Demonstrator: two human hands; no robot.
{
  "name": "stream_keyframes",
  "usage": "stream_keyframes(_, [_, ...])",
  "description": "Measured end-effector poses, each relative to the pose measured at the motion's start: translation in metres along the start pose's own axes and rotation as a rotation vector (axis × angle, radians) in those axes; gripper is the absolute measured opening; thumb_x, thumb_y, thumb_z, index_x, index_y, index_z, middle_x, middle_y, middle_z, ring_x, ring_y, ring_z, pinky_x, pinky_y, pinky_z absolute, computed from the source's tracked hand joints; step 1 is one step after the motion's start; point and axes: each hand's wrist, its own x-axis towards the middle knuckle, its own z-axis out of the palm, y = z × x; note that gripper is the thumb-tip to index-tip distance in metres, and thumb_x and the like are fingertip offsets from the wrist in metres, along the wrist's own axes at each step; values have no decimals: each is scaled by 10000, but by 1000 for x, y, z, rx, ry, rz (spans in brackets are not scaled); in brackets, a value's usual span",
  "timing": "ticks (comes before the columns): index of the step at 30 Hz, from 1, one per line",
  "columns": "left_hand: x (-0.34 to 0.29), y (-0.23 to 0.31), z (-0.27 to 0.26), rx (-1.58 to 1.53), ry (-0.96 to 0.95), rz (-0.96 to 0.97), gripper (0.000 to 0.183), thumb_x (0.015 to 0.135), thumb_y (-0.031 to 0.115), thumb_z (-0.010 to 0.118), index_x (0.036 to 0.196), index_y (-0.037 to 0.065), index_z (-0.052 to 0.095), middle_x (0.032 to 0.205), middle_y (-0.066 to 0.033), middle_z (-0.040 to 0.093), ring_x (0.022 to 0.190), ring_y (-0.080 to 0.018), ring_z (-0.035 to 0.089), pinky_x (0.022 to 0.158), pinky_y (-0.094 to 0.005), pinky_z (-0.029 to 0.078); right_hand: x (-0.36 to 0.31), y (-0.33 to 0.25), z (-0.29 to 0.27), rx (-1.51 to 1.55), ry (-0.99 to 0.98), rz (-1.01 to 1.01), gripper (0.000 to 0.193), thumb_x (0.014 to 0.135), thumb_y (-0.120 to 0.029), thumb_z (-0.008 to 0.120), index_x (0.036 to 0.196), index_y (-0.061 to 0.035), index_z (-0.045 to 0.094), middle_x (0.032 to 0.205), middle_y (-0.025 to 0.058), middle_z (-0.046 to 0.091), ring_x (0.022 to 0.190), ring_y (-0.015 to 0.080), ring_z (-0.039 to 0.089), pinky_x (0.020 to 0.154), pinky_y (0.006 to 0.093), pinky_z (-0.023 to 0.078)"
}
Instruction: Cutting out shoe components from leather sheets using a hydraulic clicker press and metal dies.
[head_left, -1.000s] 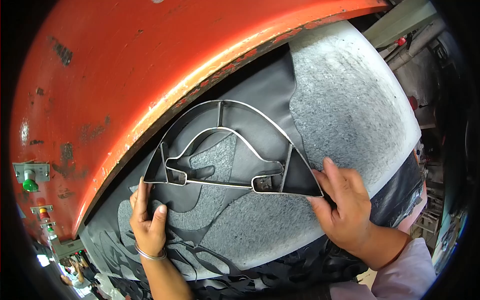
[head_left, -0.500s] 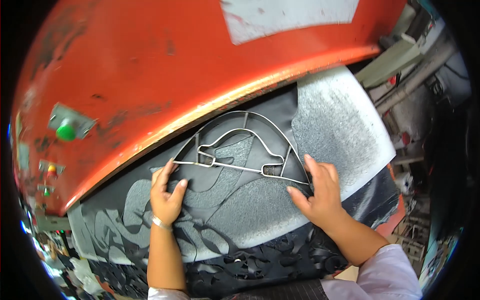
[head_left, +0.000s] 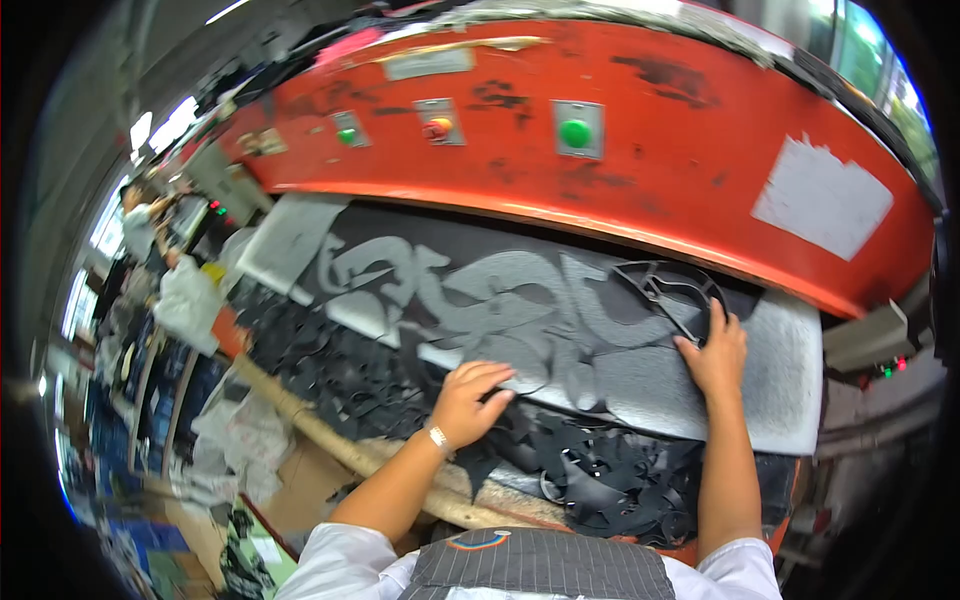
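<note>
A metal strip cutting die (head_left: 655,283), arched and braced, lies on black sheet material (head_left: 385,222) at the right part of the grey pad (head_left: 780,400). My right hand (head_left: 718,358) is closed on the die's right end, thumb on the near side and fingers on the far side. My left hand (head_left: 468,402) holds nothing. Its fingers are stretched out over the pad's near edge, beside cut-out shapes in the black sheet. The die's right end is partly hidden by my right fingers.
An orange machine beam (head_left: 500,180) spans the far side, bearing green buttons (head_left: 575,133) and a red one (head_left: 437,129). Black scraps (head_left: 620,480) pile along the near edge. White plastic bags (head_left: 190,305) sit at left; another person (head_left: 140,222) is farther off.
My view has swung left, showing more of the beam and room. My left hand has left the die's left end and moved toward the pad's near edge. My right hand stays at its right end.
</note>
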Motion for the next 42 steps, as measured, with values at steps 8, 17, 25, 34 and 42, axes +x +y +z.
stream_keyframes(8, [-64,-72,-72,299,474,-388,393,756,278,745,1075,57,678,1053,-132,670,997,-335,599,882,-427,469,-35,2,-11,149,52,-129,887,614,-270,819,1404,-167,430,1366,276,444,1227,441,428,1038,473,373])
stream_keyframes(17, [-29,-121,-77,212,417,-331,267,777,241,736,993,94,680,1073,-80,662,1055,-271,586,950,-423,407,-205,-111,-68,282,-164,-466,984,432,-198,862,1333,-62,489,1299,244,500,1167,420,467,1016,470,378])
stream_keyframes(25, [-90,-255,-269,88,442,-641,492,843,369,702,1141,-4,588,1057,-231,626,1018,-343,608,864,-421,489,-276,-241,-24,274,-319,-333,959,446,-169,855,1321,-44,484,1283,223,508,1136,390,484,985,443,412])
stream_keyframes(34, [-103,-320,-293,557,-55,-833,1030,715,430,801,1508,117,223,1335,-193,439,1275,-337,391,1032,-438,307,-293,-272,25,106,-194,-236,876,477,-228,833,1278,-69,518,1340,258,424,1175,428,433,991,483,379])
stream_keyframes(42, [-132,-358,-380,-102,247,-573,732,735,340,814,1304,-18,524,1249,-245,588,1116,-348,601,939,-395,479,-290,-282,28,80,-160,-253,838,486,-249,822,1256,-81,537,1320,244,449,1159,431,455,970,488,399])
